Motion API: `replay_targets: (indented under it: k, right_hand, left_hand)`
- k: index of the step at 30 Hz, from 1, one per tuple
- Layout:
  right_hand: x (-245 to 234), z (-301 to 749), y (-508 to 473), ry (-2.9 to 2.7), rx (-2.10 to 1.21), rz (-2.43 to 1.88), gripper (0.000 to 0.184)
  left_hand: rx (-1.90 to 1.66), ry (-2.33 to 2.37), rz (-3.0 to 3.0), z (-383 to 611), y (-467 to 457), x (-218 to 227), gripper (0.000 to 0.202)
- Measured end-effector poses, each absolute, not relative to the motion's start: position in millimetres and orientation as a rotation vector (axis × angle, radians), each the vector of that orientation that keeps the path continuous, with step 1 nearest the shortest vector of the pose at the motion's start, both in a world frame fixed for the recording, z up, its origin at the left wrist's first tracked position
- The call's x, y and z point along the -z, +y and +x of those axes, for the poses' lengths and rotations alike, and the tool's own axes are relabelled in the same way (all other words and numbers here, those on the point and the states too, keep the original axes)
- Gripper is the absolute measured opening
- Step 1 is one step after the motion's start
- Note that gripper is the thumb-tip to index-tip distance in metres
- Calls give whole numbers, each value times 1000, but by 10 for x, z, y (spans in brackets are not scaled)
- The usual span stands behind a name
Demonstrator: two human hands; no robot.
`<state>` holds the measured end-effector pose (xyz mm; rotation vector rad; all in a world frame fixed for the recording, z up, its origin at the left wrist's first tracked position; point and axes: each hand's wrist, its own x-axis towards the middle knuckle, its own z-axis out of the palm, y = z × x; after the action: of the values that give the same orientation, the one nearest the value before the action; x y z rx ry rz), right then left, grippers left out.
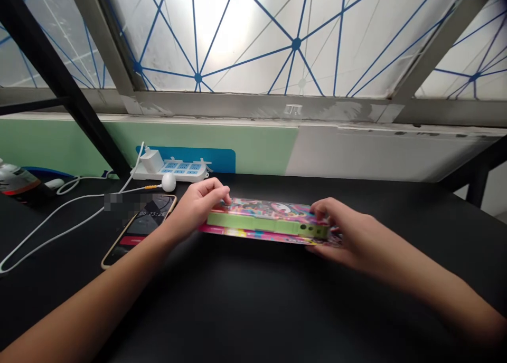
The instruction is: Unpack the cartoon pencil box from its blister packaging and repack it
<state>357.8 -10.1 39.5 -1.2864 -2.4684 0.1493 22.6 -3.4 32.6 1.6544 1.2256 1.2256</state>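
A flat colourful pencil case (269,219), with a green side wall and pink cartoon lids, lies on the black table (253,299) in the middle of the view. My left hand (198,204) grips its left end, fingers curled over the top lid. My right hand (343,233) holds the right end, thumb on top and fingers under the lower lid. The lower lid stands slightly apart from the green body.
A smartphone (137,228) with a lit screen lies left of the case, touching my left forearm. Behind it are a white power strip (174,169) with a charger, white cables (59,215) and a bottle (16,179) at the far left. A window ledge runs behind the table.
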Motion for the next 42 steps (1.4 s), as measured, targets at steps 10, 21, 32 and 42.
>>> replay_targets:
  k: [10, 21, 32, 42]
  right_hand:
    - [-372, 3424, -101, -2758, -262, -1218, 46]
    - [-276, 3549, 226, -2357, -182, -1224, 51]
    - [-350, 3588, 262, -2192, -209, -1248, 57]
    - [-291, 3469, 94, -2398, 235, -855, 23]
  left_hand:
    - [-603, 1421, 2535, 360, -96, -79, 73]
    - [-692, 1438, 2815, 414, -150, -106, 85]
    - [-1054, 1402, 2889, 387, -150, -198, 88]
    - [-729, 1445, 2995, 341, -184, -295, 38]
